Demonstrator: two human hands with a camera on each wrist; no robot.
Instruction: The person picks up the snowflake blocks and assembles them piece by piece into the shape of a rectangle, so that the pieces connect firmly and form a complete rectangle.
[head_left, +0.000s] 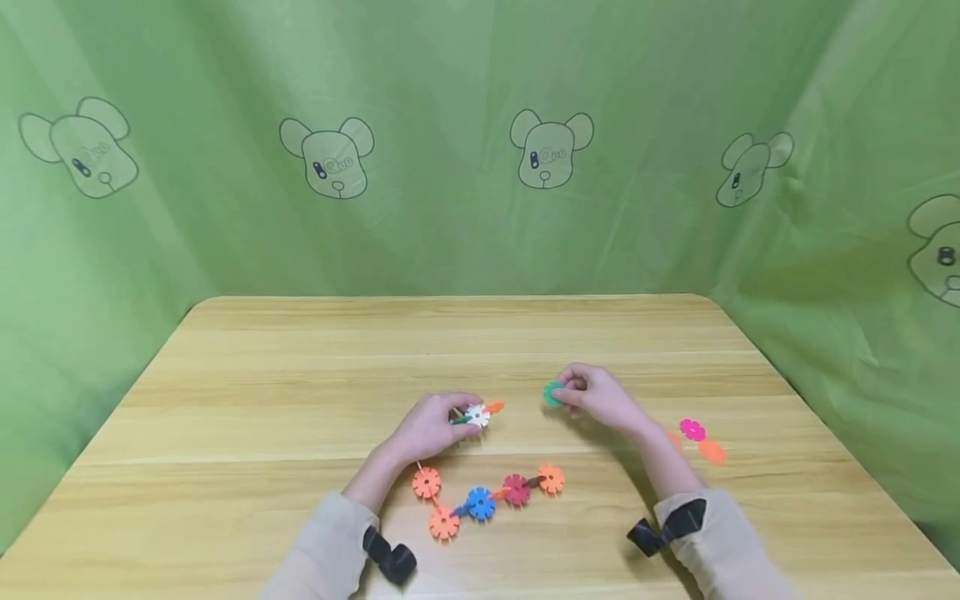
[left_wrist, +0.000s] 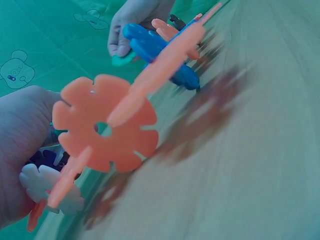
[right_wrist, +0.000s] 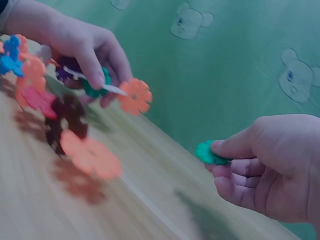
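Observation:
Toothed plastic snowflake discs are slotted together into a chain. My left hand [head_left: 431, 429] grips one end of it, thumb and fingers pinching a green disc [right_wrist: 97, 86]. Beyond those fingers stick out a white disc [head_left: 477, 416] and an orange disc [right_wrist: 135, 96]. From the hand the chain bends back and across, through an orange disc [left_wrist: 105, 122], a blue disc [head_left: 481, 504], a dark red disc [head_left: 517, 489] and a brown one [right_wrist: 66, 122] to an orange disc [head_left: 551, 478]. My right hand [head_left: 603, 400] pinches a single loose green disc [right_wrist: 206, 152], apart from the chain.
Right of my right forearm lie a loose pink disc [head_left: 692, 430] and an orange disc [head_left: 712, 452], with another orange piece partly hidden by the arm. The wooden table [head_left: 360, 333] is bordered by a green curtain [head_left: 450, 233] at the back and sides.

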